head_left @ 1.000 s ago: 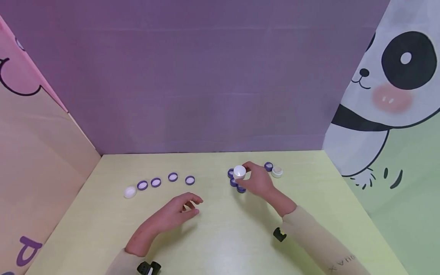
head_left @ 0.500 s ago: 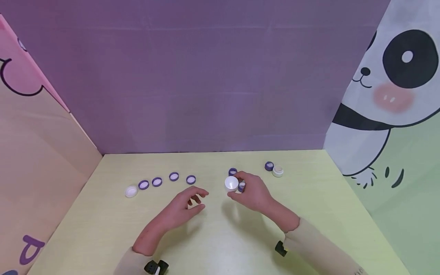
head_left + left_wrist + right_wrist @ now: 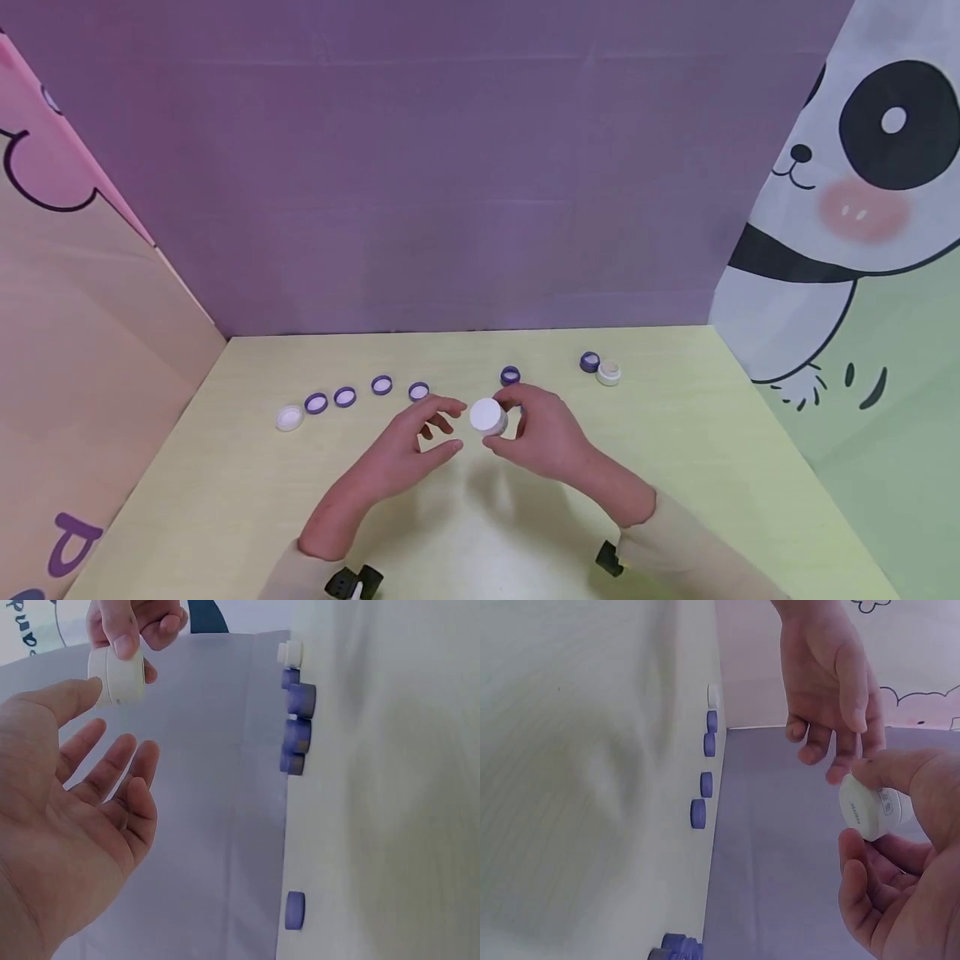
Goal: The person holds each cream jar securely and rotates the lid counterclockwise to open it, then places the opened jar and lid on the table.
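A small round white jar [image 3: 488, 417] with a lid is held above the table, its flat round face toward the head camera. My right hand [image 3: 546, 434] pinches it between thumb and fingers. The right wrist view shows small print on the jar [image 3: 868, 809]. Just to its left hovers my left hand [image 3: 408, 448], fingers loosely bent and holding nothing. In the left wrist view the left thumb tip lies right at the edge of the jar [image 3: 120, 678]. Behind the right hand, one blue-purple cap [image 3: 510, 376] shows, and others are mostly hidden.
On the pale table [image 3: 225, 500], several blue-purple caps [image 3: 345, 397] stand in a row at the left, beside a white round lid [image 3: 289, 417]. Back right are another purple cap [image 3: 590, 362] and a white jar [image 3: 609, 372]. A purple wall [image 3: 465, 183] rises behind.
My right hand has carried the white jar left and nearer, away from the purple caps, turning its round face. My left hand has moved right and slightly up toward it.
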`<state>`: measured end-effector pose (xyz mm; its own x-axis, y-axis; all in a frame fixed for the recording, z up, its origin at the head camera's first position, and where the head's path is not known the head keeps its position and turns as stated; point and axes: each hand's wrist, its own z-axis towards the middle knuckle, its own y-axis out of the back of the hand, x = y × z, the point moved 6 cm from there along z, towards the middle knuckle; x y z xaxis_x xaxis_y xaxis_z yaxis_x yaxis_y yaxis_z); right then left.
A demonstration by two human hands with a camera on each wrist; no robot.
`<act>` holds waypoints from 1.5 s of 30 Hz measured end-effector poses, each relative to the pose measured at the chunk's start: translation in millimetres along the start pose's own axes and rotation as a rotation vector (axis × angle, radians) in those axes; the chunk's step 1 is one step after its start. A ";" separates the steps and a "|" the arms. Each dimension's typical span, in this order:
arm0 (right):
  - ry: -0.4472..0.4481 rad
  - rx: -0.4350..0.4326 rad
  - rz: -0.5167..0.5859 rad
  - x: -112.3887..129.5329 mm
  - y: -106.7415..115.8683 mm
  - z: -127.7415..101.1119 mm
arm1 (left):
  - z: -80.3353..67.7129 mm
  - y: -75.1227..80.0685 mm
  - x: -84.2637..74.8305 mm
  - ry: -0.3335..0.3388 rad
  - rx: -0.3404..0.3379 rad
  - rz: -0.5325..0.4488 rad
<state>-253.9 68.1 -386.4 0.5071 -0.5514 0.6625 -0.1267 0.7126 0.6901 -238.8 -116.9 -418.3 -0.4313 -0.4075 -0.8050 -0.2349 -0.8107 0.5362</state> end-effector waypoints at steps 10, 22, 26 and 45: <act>-0.046 0.038 -0.008 7.1 -7.7 -1.4 | 6.3 -2.8 -5.4 0.014 -0.016 0.029; -0.012 0.051 -0.060 7.6 -17.1 -5.1 | 6.7 -6.8 -4.7 0.012 0.000 0.037; -0.009 0.056 -0.055 6.9 -18.4 -5.6 | 6.9 -6.9 -4.2 0.006 0.004 0.045; 0.003 0.128 -0.083 -6.4 -33.4 -7.8 | 4.9 -21.1 14.9 0.069 0.144 0.117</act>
<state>-246.2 51.2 -416.0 0.5224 -0.6047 0.6011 -0.1922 0.6034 0.7740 -244.6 -103.8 -440.4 -0.4032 -0.5272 -0.7480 -0.3114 -0.6896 0.6538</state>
